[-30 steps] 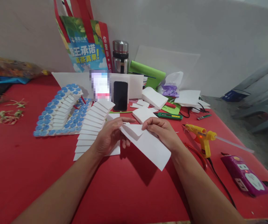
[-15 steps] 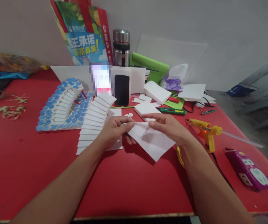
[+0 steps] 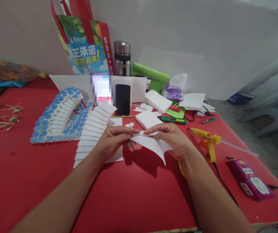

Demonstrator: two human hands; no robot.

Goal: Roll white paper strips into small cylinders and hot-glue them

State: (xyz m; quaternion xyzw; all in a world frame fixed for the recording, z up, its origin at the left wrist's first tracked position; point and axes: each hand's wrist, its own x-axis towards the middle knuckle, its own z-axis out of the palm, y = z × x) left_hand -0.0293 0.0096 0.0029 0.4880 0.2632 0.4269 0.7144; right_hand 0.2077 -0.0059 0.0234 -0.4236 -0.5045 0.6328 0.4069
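Between both hands, above the red table (image 3: 129,200), is a sheet of white paper (image 3: 155,148). My left hand (image 3: 114,139) pinches its upper edge from the left with thumb and fingers. From the right, my right hand (image 3: 169,137) pinches the same edge, which looks folded or rolled over at the fingertips. The sheet's free part hangs down, its right side curling. A stack of white paper squares (image 3: 146,119) lies just behind my hands. Left of them stand white stepped pieces (image 3: 90,137), beside a curved structure covered with blue-and-white rolls (image 3: 54,113). Small white rolls (image 3: 129,125) lie near my left fingers.
On the right are a yellow glue gun (image 3: 208,140) with its light on, a purple power strip (image 3: 249,179) and cables. A green utility knife (image 3: 174,120) lies behind my right hand. Farther back stand a black phone (image 3: 122,99), a steel flask (image 3: 122,58) and a printed bag (image 3: 85,48).
My right hand has closed onto the paper's upper edge, close to my left fingertips. The edge has been turned over, and the sheet now bends and curls. The view has shifted slightly.
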